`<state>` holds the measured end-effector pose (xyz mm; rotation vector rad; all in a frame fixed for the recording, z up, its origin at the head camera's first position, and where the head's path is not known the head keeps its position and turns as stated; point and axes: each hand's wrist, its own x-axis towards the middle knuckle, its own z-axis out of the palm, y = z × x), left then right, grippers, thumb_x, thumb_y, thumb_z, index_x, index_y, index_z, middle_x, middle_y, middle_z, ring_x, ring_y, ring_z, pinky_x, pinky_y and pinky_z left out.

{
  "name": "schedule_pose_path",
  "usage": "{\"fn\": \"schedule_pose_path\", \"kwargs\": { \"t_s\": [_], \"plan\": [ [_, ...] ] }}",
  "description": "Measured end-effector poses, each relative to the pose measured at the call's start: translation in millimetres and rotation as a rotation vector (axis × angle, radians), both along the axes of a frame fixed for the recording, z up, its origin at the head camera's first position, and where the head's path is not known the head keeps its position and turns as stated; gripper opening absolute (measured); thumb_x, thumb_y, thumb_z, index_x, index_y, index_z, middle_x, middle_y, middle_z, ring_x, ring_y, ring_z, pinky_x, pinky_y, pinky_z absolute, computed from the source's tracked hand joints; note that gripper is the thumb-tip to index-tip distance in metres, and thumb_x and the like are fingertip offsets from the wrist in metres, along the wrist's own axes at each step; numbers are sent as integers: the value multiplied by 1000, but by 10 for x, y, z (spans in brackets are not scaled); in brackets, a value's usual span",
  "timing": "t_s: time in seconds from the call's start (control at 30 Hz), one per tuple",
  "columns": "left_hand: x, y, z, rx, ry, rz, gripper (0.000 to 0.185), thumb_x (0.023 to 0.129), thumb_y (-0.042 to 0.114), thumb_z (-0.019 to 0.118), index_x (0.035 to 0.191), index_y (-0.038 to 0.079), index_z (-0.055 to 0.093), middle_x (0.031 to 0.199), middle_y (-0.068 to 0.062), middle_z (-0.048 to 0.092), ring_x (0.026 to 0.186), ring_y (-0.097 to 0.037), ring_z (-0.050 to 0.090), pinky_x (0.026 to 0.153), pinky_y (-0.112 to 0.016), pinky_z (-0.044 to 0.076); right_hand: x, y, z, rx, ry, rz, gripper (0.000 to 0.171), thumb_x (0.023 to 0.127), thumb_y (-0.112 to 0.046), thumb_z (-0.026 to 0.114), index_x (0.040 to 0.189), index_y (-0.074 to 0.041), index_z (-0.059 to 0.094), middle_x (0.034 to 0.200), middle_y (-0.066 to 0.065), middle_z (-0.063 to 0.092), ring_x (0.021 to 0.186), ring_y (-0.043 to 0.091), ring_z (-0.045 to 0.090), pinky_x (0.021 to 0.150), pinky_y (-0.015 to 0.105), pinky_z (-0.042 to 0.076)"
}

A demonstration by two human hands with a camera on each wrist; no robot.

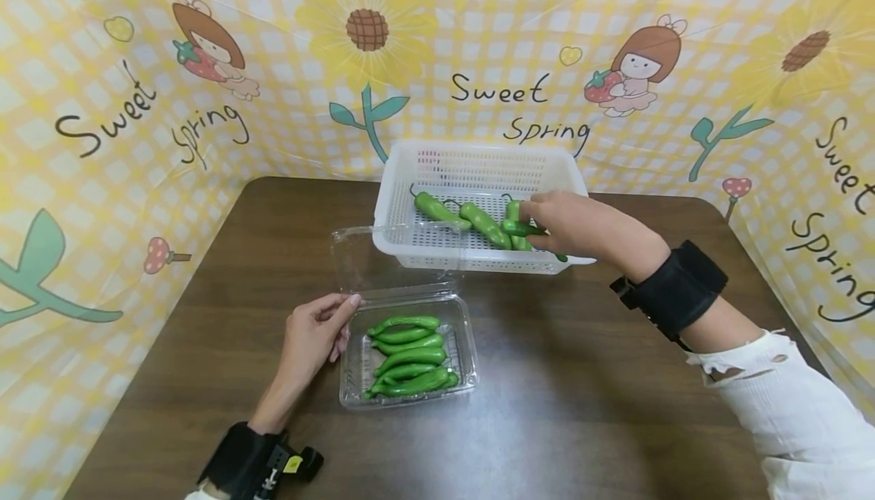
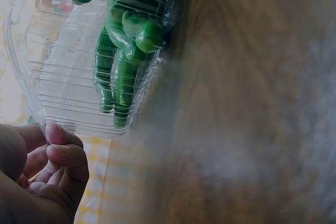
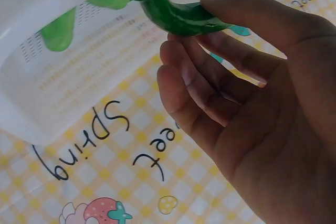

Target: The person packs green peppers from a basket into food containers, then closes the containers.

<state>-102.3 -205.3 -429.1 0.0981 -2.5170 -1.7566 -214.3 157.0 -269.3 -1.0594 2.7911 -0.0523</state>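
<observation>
Head view: right hand [image 1: 570,225] pinching pepper [image 1: 522,229]

A dark brown wooden table [image 1: 581,409] is seen, bordered at the back and both sides by a yellow checked cloth [image 1: 102,181] printed with sunflowers and the words "Sweet Spring". Two containers are set directly on the table. A white perforated plastic basket [image 1: 478,162] is placed toward the far edge, near the middle. A clear plastic box [image 1: 465,333] with its lid [image 1: 362,257] hinged open is placed nearer the front edge, just in front of the basket and slightly to its left. The two containers are set close together, the raised lid overlapping the basket's front wall in the head view.
</observation>
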Motion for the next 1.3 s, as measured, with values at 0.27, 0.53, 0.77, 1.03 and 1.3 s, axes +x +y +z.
{"fn": "schedule_pose_path", "kwargs": {
  "t_s": [0.27,0.53,0.77,1.03,1.3],
  "plan": [
    [1,-1,11,3,-11,2,32,96,41,64,107,13,74,57,-6,58,37,-18,49,35,-33,44,189,9,-49,-32,1,4,11,93,-14,70,97,-7,62,86,3,59,74,17,53,68,32,47],
    [-11,-7,3,-11,-26,-17,30,99,30,62,113,5,72,62,-18,60,39,-23,50,36,-33,44,358,-39,-114,-77,47,68,13,90,-12,72,97,-5,63,86,4,59,73,17,54,68,34,49],
    [-7,-8,0,-29,-12,-11,32,98,38,62,110,11,73,59,-9,59,38,-20,50,37,-33,45,490,-163,-168,-76,41,109,16,89,-13,73,101,-6,65,91,5,62,77,17,60,69,34,53],
    [13,10,-16,0,-6,-3,30,96,42,64,106,16,74,57,-6,58,38,-20,50,35,-33,44,582,-311,-236,-91,66,187,15,89,-16,73,97,-11,62,88,1,59,74,12,55,66,30,51],
    [59,86,206,0,-12,-22,28,99,31,63,107,6,73,61,-16,60,39,-20,50,36,-32,45,635,-502,-322,-88,66,250,15,90,-17,72,101,-11,63,89,0,60,75,11,56,69,29,51]
  ]
}}
